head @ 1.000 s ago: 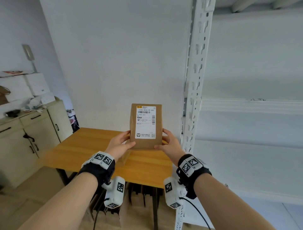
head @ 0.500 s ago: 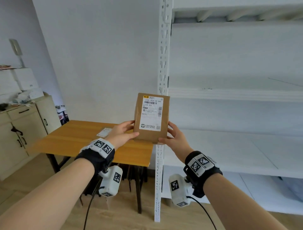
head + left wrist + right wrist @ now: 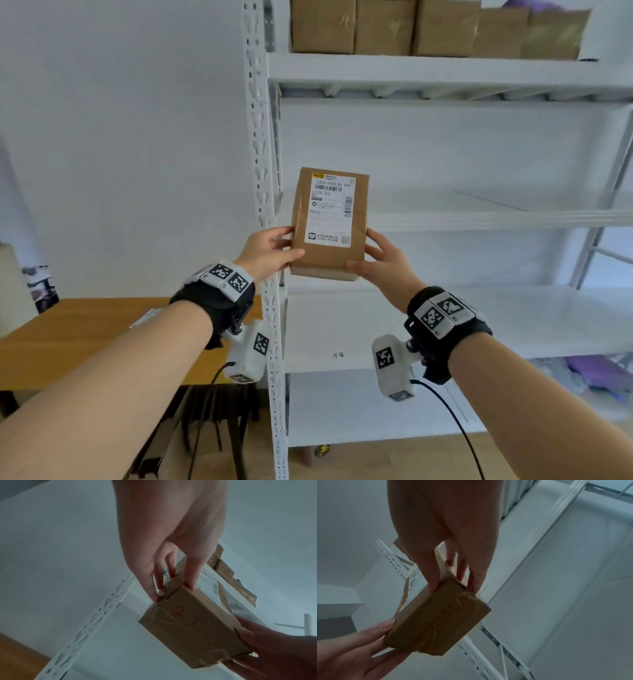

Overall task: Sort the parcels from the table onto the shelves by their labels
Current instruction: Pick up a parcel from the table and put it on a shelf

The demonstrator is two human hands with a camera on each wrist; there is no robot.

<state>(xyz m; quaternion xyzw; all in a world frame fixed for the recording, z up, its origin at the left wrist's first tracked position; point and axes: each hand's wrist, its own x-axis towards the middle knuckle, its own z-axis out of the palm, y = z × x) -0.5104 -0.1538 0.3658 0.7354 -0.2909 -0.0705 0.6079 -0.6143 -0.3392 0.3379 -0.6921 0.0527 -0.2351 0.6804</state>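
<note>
A brown cardboard parcel with a white shipping label facing me is held upright in front of the white shelf unit. My left hand grips its lower left edge, thumb on the front and fingers behind. My right hand grips the lower right edge the same way. In the left wrist view the parcel shows red handwriting on its bottom face, with my left hand pinching one end. The right wrist view shows the parcel with my right hand on its other end.
Several brown boxes stand in a row on the top shelf. The middle shelf board and the lower shelf board lie behind the parcel. A wooden table with a paper slip stands at lower left. Purple bags lie at bottom right.
The parcel has been carried rightward and upward from over the table to in front of the shelf unit. My view has swung right and up, bringing the top shelf's boxes into sight.
</note>
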